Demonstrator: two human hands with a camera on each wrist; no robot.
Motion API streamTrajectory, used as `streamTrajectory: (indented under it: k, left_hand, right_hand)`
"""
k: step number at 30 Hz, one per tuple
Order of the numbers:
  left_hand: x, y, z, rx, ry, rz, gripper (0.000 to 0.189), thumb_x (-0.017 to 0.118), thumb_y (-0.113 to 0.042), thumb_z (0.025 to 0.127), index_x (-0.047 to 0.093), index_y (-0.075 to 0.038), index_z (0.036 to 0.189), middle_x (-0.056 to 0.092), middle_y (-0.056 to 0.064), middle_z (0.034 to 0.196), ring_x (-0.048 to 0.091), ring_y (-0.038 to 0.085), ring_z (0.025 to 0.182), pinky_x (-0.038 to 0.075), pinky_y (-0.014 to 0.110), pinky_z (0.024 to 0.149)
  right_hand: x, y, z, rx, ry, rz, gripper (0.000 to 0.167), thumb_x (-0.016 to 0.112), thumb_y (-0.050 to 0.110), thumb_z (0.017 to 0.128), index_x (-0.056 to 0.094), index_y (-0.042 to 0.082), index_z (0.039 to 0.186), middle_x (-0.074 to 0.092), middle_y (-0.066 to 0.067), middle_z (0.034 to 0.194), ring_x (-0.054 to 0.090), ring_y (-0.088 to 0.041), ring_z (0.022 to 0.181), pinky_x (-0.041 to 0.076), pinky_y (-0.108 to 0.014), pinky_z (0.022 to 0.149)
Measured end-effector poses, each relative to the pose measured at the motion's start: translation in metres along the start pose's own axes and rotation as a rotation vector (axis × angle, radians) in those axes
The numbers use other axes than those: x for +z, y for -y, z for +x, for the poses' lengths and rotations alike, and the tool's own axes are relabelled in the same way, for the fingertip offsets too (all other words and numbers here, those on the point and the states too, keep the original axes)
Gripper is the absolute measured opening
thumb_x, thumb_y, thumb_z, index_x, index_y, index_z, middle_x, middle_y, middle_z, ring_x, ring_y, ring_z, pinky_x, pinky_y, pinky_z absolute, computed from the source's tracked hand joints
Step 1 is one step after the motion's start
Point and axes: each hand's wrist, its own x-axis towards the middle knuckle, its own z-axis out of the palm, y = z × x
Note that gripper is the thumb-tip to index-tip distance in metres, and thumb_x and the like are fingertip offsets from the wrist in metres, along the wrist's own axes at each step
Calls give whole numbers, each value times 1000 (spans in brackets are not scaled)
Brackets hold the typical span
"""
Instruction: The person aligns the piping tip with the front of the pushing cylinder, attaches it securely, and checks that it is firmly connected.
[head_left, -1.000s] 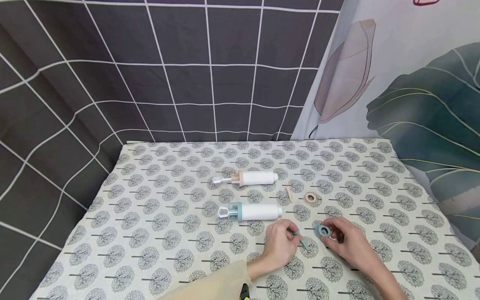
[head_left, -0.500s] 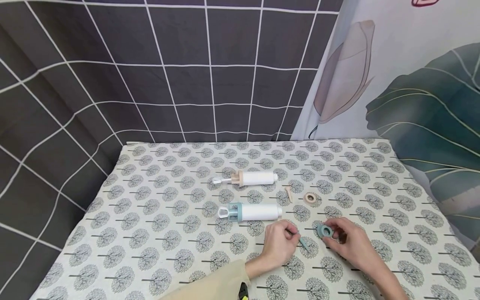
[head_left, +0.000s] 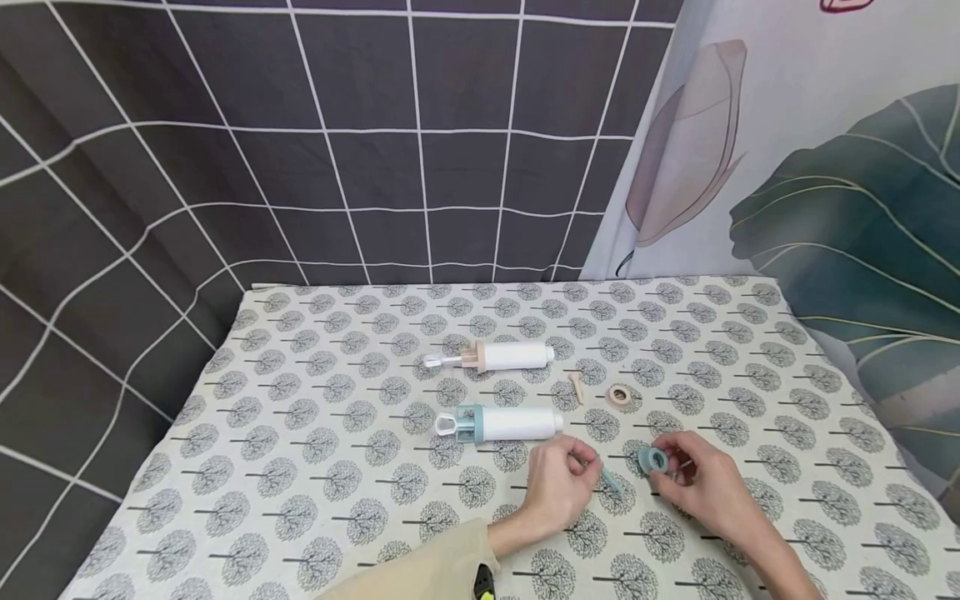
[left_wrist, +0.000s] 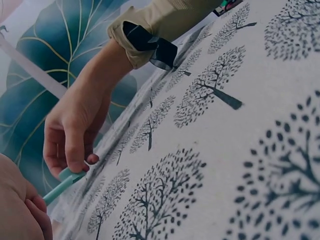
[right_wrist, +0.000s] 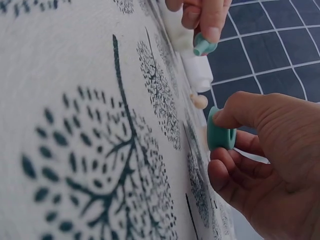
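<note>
Clock directions per head view. Nearest: beige sleeve (head_left: 427, 567) with a black wrist device (head_left: 483, 582) at the cuff, leading to the left hand (head_left: 558, 487). Left fingers are curled, thumb and index pinching a slim teal peg (head_left: 612, 481); peg leaves the fingertips toward 4–5 o'clock, free end pointing down and away from the hand. Right hand (head_left: 705, 483) sits at left hand's 3 o'clock, thumb on one side of a short teal ring (right_wrist: 217, 135), curled fingers on the other, so gripped at its edge; ring is at that hand's 10 o'clock, its hole uncovered. Peg and ring near each other, apart, ring at peg's 2 o'clock. Next out, between 10 and 11 o'clock of left hand: a teal-collared white cylinder (head_left: 517, 424) lying flat, clear loop end at 9 o'clock. At the teal ring's 11 o'clock, a beige ring (head_left: 611, 399) on the cloth; a beige peg (head_left: 577, 388) just beside it, toward 9 o'clock. Further, at 12 o'clock of the teal-collared one, a matching beige-collared white cylinder (head_left: 513, 356), also flat, clear end at 9 o'clock. All on a tree-print tablecloth (head_left: 322, 471). Farthest: dark grid curtain (head_left: 375, 167) from 9 to 12 o'clock, leaf-print curtain (head_left: 862, 208) around 1–2.
</note>
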Motion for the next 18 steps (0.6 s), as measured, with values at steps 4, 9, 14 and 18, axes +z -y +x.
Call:
streamTrajectory:
  k: [4,9,14,18]
  left_hand:
    - [-2,-2,1,18,-36,2,10,74,7,81,68,-1,85,60,-7,69,48,-4,54,46,16,46]
    - [-5,-4,1,26,-73,5,12,76,6,80,69,-3,84,61,-7,63,47,-4,50,44,16,43]
    - [-9,-6,2,9,-79,-17,11,76,5,80,70,-3,85,61,-7,62,49,-2,50,44,17,43]
    - [-13,-9,1,-10,-82,-43,11,75,4,81,69,-4,86,61,-7,64,51,-1,52,45,18,44]
  right_hand:
    - [0,1,1,7,-2,2,47,84,-12,60,65,4,100,59,6,83,54,-6,65,50,-20,54]
    - [0,4,2,25,2,10,48,83,-14,59,63,3,100,59,5,83,54,-5,67,51,-20,55]
    - [-1,7,3,53,12,23,49,82,-16,59,62,2,99,59,6,82,55,-4,68,52,-20,57]
    - [-1,11,5,68,14,53,48,81,-17,59,61,1,98,59,5,81,55,-5,68,53,-19,60]
